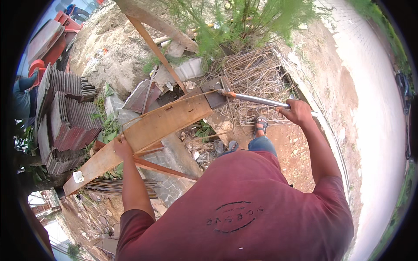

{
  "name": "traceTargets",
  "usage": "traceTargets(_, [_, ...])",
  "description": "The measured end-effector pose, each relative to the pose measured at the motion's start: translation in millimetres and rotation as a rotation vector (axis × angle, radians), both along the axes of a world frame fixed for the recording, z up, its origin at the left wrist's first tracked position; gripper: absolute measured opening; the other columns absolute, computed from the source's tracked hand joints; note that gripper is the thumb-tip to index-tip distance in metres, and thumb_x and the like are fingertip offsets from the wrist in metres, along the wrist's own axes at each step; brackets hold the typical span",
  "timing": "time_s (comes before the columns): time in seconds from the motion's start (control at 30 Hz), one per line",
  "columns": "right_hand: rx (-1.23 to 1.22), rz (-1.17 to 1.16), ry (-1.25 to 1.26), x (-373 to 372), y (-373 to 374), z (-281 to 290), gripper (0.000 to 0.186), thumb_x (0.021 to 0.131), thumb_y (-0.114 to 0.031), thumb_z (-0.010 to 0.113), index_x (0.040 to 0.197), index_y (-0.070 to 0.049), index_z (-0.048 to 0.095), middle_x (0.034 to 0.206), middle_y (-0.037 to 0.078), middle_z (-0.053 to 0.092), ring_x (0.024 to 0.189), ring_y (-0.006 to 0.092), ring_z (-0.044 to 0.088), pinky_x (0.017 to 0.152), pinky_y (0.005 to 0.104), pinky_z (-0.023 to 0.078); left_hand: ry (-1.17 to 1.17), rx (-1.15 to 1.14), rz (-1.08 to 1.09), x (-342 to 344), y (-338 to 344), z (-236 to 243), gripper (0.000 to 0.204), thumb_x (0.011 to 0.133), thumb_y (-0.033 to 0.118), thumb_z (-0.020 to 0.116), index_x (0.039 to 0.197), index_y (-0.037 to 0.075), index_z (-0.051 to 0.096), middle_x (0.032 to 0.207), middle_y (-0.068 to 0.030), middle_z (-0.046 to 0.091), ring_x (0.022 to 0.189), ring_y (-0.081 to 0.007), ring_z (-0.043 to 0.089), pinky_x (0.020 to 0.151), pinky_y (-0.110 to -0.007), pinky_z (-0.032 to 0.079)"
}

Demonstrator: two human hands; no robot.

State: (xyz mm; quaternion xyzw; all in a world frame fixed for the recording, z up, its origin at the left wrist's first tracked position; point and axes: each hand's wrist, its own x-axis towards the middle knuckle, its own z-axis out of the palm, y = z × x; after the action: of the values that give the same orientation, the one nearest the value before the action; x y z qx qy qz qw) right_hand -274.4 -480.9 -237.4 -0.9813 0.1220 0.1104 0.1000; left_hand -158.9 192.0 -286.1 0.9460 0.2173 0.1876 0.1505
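A long wooden plank lies slanted across a rough stand, with a thin steel rod running along its top. My left hand grips the rod's near end at the plank's edge. My right hand is closed around a long metal pipe handle. The pipe's far end meets the rod at a dark metal block on the plank's upper end. My red shirt fills the lower middle of the view.
A pile of bent steel stirrups lies on the ground behind the plank. Stacked roof tiles stand at the left. A bundle of straight rods lies under the plank. Green bushes grow beyond, and a pale paved road runs at the right.
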Motion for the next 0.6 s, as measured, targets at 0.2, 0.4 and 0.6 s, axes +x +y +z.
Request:
traceTargets(0.2, [0.155, -0.024, -0.234, 6.3, -6.1, -14.7, 0.058, 0.074, -0.065, 0.060, 0.079, -0.007, 0.062, 0.063, 0.015, 0.060, 0.068, 0.0355, 0.061, 0.061, 0.0447, 0.046, -0.043, -0.117, 0.020, 4.6, 2.6, 11.7, 0.024, 0.086, 0.025, 0.061, 0.095, 0.003, 0.061, 0.085, -0.0145, 0.064, 0.079, -0.0319, 0.060, 0.073, -0.042, 0.045])
traceTargets(0.4, [0.337, -0.303, -0.409, -1.2, -9.0, -10.3, 0.060, 0.079, -0.062, 0.059, 0.073, -0.003, 0.056, 0.056, 0.013, 0.052, 0.055, 0.0306, 0.052, 0.054, 0.0409, 0.040, 0.043, -0.134, -0.722, -44.2, -146.8, 52.1, 0.034, 0.085, 0.033, 0.062, 0.100, 0.003, 0.060, 0.094, -0.0177, 0.060, 0.091, -0.0368, 0.056, 0.080, -0.044, 0.043])
traceTargets(0.6, [0.460, -0.394, -0.505, -23.8, -25.0, -37.8, 0.060, 0.084, -0.057, 0.057, 0.070, 0.001, 0.056, 0.056, 0.007, 0.044, 0.055, 0.0173, 0.042, 0.053, 0.0350, 0.036, 0.498, -0.005, -1.088, -82.7, -233.4, 35.7, 0.018, 0.081, 0.023, 0.063, 0.093, 0.009, 0.061, 0.087, -0.0111, 0.061, 0.085, -0.0333, 0.059, 0.071, -0.043, 0.048])
